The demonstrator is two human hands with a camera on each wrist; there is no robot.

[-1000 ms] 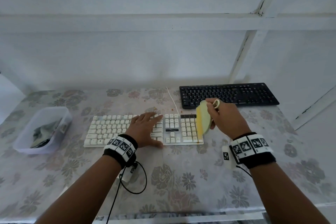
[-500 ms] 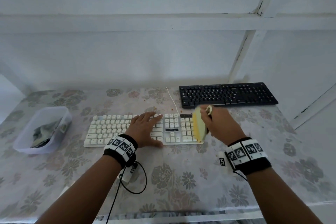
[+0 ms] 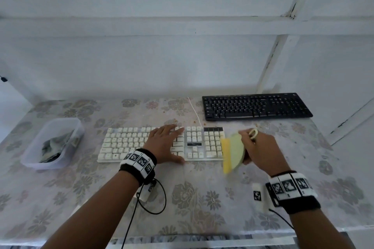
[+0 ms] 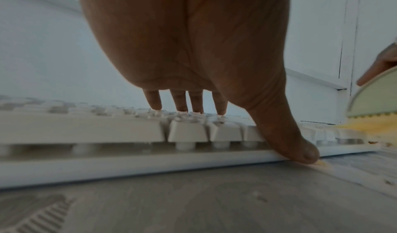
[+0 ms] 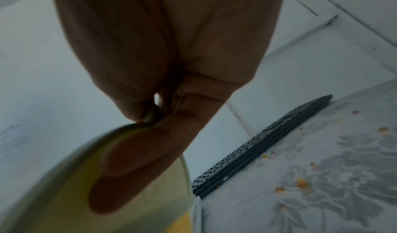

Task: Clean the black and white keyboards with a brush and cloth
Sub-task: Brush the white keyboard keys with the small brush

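The right hand (image 3: 261,149) grasps a pale green brush (image 3: 234,152) with yellow bristles, thumb lying along its flat side in the right wrist view and the other fingers curled behind it. A moment ago the brush stood further away over the number pad; now it has swept nearer and rightward, its bristles at the near right corner of the white keyboard (image 3: 129,143) and partly out over the flowered tablecloth (image 3: 192,198). The left hand (image 3: 165,143) has stayed put, fingers straight and spread flat on the keys, thumb pressed to the keyboard's near edge (image 4: 305,153). Crumbs (image 5: 300,182) lie on the cloth to the right of the brush. To the left sits a clear plastic tub (image 3: 50,143) holding something dark and crumpled that cannot be identified. Farther back and to the right lies the black keyboard (image 3: 257,106), apart from the white one, whose white cable (image 3: 194,111) runs toward the wall. The brush is motion-blurred, so bristle contact with the keys is unclear, and the right hand hides the brush's handle apart from a pale loop.
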